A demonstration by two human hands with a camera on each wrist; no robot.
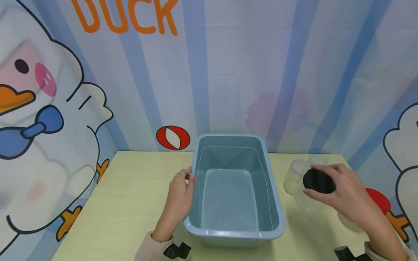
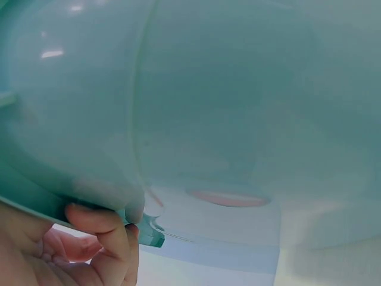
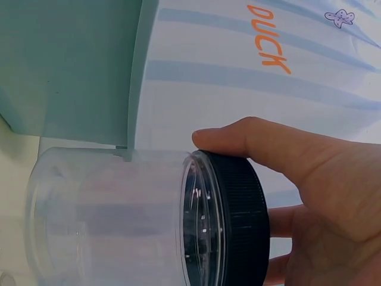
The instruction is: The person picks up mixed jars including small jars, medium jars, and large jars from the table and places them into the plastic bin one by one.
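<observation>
Both hands work on a pale yellow table [image 1: 130, 203]: left grip [image 1: 179, 195] clasping the basin [image 1: 235, 203] rim, right grip [image 1: 343, 188] pinching a jar's black lid [image 1: 318, 180].

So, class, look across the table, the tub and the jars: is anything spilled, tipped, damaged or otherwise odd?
Nothing stands out. The blue tub sits level on the table with the left hand at its rim. The right hand grips the black lid of a clear jar. No spill or damage shows.
</observation>
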